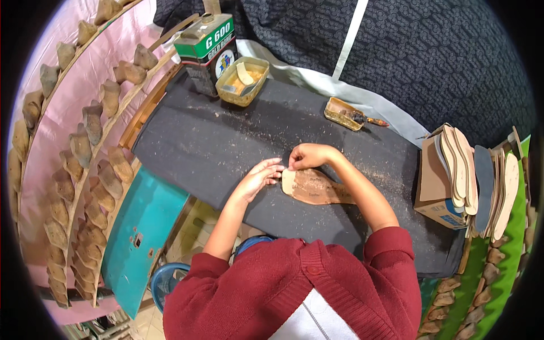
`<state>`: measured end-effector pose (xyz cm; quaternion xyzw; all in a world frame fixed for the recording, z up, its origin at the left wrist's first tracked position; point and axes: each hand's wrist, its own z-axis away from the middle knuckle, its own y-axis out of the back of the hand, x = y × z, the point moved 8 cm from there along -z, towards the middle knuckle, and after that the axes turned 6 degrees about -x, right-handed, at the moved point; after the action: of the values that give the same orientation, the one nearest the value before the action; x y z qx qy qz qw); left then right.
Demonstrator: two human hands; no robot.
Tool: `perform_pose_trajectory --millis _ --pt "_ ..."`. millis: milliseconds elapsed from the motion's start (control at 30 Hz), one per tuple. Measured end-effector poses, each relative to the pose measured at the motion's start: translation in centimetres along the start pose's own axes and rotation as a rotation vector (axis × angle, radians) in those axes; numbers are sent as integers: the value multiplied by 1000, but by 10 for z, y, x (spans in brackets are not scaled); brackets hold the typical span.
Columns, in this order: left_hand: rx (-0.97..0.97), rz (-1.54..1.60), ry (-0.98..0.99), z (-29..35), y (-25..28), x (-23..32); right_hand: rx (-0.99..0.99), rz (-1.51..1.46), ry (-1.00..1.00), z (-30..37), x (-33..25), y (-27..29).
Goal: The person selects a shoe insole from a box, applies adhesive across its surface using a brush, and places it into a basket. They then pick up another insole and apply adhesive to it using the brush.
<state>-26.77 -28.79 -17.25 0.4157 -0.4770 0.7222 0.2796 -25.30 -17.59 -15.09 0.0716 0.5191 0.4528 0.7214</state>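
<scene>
Brown insole [311, 190] flat on tabletop [198, 136], near side. Right hand [310, 157] pinching its far-left corner; left hand [258, 180] loosely spread beside left end, probably to steady it.

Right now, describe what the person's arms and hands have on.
Dark red sleeves end near the elbows, leaving both forearms bare. The left hand and right hand wear no gloves; no watch shows.
</scene>
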Motion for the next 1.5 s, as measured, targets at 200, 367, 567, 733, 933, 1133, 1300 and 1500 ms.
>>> perform_pose_trajectory --millis 200,367,567,733,933,1133,1300,1500 --pt "207 -200 -111 24 -6 0 90 -115 105 17 -20 8" --pt "300 -319 -272 58 -26 23 277 -133 278 49 -68 31" --pt "416 -355 -532 121 -41 78 355 -205 496 80 -139 29" --pt "606 -377 -604 191 -55 77 271 -299 632 67 -183 -9" --pt "868 -321 -646 289 -58 33 116 -397 735 36 -234 -81" --pt "1153 -254 -598 378 -74 -13 -127 -403 801 14 -288 -157" --pt "1321 -211 -449 438 -79 -43 -319 -278 816 0 -322 -213" --pt "1390 -190 -402 500 -51 -82 -421 -288 806 -44 -339 -286"
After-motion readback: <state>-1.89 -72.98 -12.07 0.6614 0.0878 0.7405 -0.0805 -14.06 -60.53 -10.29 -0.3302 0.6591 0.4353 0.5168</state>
